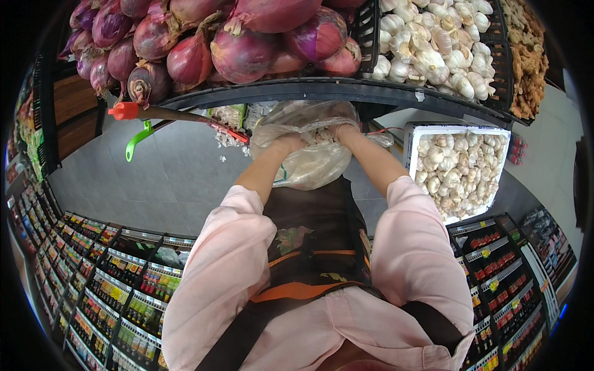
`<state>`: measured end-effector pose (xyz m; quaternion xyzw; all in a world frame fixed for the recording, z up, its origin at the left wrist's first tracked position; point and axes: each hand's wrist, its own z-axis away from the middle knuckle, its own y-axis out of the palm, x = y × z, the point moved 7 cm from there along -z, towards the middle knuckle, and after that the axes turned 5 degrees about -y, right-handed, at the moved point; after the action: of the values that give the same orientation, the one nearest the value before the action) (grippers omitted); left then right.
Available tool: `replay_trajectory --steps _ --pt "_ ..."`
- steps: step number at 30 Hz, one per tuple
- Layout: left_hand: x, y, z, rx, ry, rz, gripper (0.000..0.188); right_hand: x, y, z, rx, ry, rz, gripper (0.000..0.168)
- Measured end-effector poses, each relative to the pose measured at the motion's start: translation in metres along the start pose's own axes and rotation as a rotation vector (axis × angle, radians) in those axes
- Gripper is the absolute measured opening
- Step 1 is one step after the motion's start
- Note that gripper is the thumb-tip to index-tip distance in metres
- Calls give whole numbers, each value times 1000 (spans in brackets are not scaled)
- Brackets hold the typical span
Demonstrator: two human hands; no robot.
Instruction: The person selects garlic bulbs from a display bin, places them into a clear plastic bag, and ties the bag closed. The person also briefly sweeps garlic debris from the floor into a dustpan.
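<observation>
Both of my hands reach into a large clear plastic bag that sits below the edge of the produce stand. My left hand is inside at the bag's left, its fingers hidden by the plastic. At the right of the opening, my right hand is mostly covered too. Pale pieces, perhaps garlic, show between the hands. Right of the bag stands a white foam box full of garlic bulbs.
Red onions, garlic and ginger fill the stand above. A broom or dustpan handle with a red end and a green hook lie left. Garlic skins litter the floor; stocked shelves stand behind.
</observation>
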<state>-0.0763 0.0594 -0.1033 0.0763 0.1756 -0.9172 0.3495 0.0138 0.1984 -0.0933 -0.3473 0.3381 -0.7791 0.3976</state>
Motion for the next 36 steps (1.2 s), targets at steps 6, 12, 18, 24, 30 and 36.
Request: replay_trajectory --steps 6,12,18,24,30,36 --pt "2 -17 15 -59 60 95 60 29 -74 19 340 70 -196 37" --pt "0 -22 39 -576 166 107 52 75 -12 28 454 -274 -13 37" --pt "-4 -35 95 -355 -40 -65 47 90 38 58 311 80 -465 37" --pt "4 -21 77 -300 -10 -48 46 91 40 77 168 307 -585 38" --pt "5 -23 55 -277 21 -16 44 103 30 81 122 403 -554 39" --pt "-6 -34 34 -271 53 -10 42 92 108 63 153 488 -540 42"
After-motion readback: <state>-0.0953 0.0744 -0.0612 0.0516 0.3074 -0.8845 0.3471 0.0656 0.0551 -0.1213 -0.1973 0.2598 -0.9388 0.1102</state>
